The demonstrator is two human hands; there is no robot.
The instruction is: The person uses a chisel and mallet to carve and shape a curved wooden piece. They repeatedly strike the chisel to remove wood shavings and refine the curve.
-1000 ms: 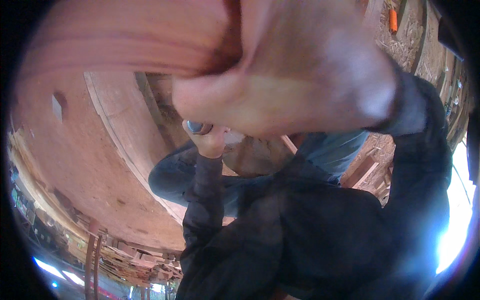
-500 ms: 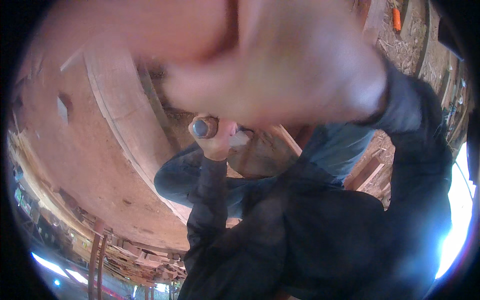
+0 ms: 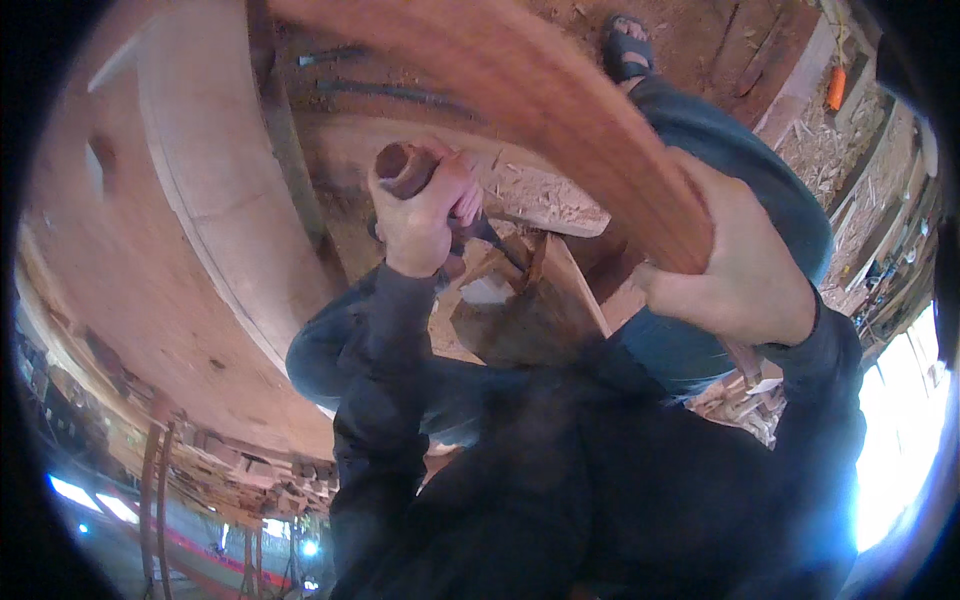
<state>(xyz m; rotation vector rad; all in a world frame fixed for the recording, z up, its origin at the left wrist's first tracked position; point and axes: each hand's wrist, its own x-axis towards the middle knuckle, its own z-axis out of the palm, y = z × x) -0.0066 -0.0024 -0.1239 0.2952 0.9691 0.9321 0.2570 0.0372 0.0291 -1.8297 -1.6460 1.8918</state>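
Note:
My left hand (image 3: 415, 230) is closed round the upright wooden handle of a chisel (image 3: 403, 168), whose round butt end faces up. The chisel's dark blade slants down to the right, toward a wooden piece (image 3: 575, 278) between my legs; its exact contact point is hard to make out. In my right hand (image 3: 750, 265) is a thick reddish-brown wooden club (image 3: 560, 95), raised over the work. Its broad end runs up and left, out of the picture, and its thin end pokes out below my fist. A small pale block (image 3: 487, 290) lies beside the wooden piece.
A long broad plank (image 3: 215, 190) runs along my left. Wood shavings (image 3: 810, 140) and boards cover the ground at right, with an orange-handled tool (image 3: 836, 88) among them. Dark bars (image 3: 390, 93) lie ahead. My sandalled foot (image 3: 630, 50) is at the far side.
My right hand has come down and right from close before the camera, bringing the wooden club into sight. My left hand stays on the chisel, with its blade now showing more.

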